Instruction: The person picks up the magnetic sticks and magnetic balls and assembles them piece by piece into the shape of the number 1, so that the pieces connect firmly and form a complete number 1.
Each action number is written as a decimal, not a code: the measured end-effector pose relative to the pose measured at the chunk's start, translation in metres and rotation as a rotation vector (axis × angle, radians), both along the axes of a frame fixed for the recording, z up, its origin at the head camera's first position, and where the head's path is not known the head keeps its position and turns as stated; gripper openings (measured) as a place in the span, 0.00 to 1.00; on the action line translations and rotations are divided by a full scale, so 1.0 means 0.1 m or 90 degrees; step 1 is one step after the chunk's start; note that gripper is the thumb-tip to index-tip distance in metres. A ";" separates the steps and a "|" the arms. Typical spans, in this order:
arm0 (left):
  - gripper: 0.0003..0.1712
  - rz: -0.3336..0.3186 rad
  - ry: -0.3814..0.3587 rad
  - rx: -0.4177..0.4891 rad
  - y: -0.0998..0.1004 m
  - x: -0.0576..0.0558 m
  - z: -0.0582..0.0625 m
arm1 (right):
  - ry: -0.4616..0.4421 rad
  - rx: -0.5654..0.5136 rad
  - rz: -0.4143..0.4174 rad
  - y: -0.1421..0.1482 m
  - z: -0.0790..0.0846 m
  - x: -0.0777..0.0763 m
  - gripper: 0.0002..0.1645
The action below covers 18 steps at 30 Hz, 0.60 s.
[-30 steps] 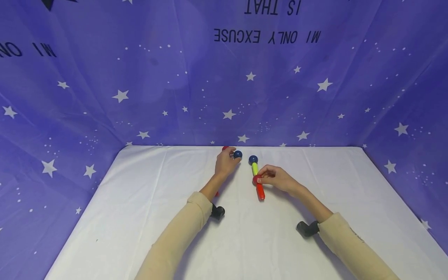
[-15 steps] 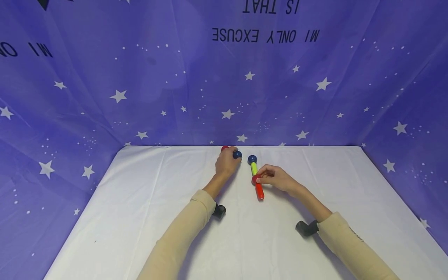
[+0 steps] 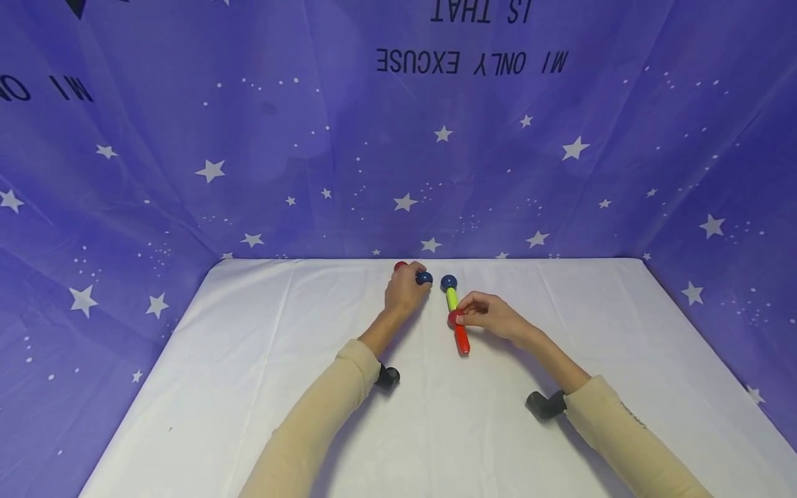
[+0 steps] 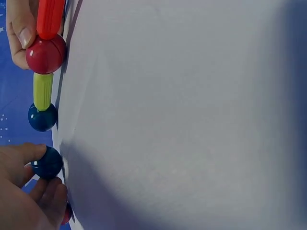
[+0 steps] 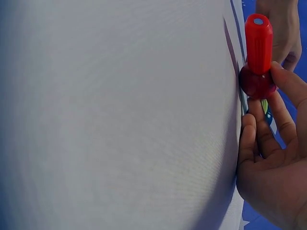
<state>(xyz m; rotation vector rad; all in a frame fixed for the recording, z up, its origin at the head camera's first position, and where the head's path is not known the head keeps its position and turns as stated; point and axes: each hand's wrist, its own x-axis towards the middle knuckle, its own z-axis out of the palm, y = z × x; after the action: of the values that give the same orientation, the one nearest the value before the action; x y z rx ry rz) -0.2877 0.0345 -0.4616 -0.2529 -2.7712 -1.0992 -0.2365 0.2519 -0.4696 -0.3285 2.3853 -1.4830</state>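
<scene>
My left hand pinches a dark blue ball between thumb and fingers near the table's far edge. Past that hand, a second red ball peeks out, mostly covered by it. My right hand grips the red ball in the middle of a straight toy piece. From this ball a ribbed red stick points toward me, its end showing a small grey disc in the right wrist view. On the other side a yellow-green stick leads to another blue ball, a short gap from the held one.
A white cloth covers the table. Purple star-printed fabric rises behind it and along both sides. Black wrist devices stick out inward from both beige sleeves, low above the cloth.
The left hand has shifted slightly right, its fingers now farther around the blue ball. A red tip that showed beside the left forearm is now hidden. The right hand stays in place.
</scene>
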 end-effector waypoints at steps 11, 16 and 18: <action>0.21 -0.093 -0.006 0.112 -0.02 0.20 0.06 | 0.007 -0.020 0.014 0.00 0.00 0.01 0.16; 0.20 -0.120 -0.044 0.175 -0.04 0.40 0.13 | 0.006 -0.018 0.017 0.00 0.01 0.01 0.16; 0.19 -0.127 -0.062 0.198 -0.05 0.49 0.15 | 0.007 -0.016 0.016 -0.01 0.02 0.01 0.15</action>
<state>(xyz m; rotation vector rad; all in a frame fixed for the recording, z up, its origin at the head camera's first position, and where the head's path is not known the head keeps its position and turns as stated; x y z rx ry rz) -0.2391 0.0298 -0.4471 -0.4545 -2.6471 -1.6088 -0.2355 0.2513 -0.4681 -0.3710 2.3642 -1.5044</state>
